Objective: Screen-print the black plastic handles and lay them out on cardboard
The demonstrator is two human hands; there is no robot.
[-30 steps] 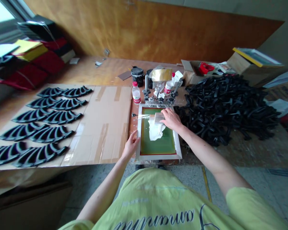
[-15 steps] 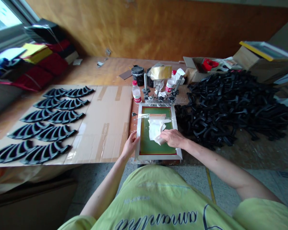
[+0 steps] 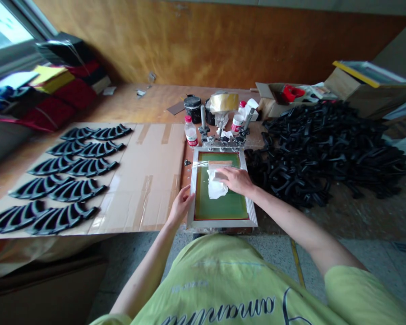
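A silver-framed printing screen (image 3: 191,194) lies flat on the table, its green mesh (image 3: 221,207) facing up. My right hand (image 3: 235,180) presses a crumpled white tissue (image 3: 216,189) against the upper part of the mesh. A pale block or fold shows under my fingertips, too small to identify. My left hand (image 3: 181,206) grips the left rail of the frame near its middle. A tan strip (image 3: 219,164) crosses the mesh near the top.
Hinge clamps (image 3: 225,140) hold the frame's far edge. Beyond stand a plastic bottle (image 3: 191,133) and a black ink tin (image 3: 192,108). Fan-shaped black pieces (image 3: 77,174) lie on taped cardboard (image 3: 155,176) at left. A heap of black parts (image 3: 325,153) lies at right.
My right hand has slid up the mesh and slightly left with the tissue. My left hand stays on the frame, and the view has shifted slightly.
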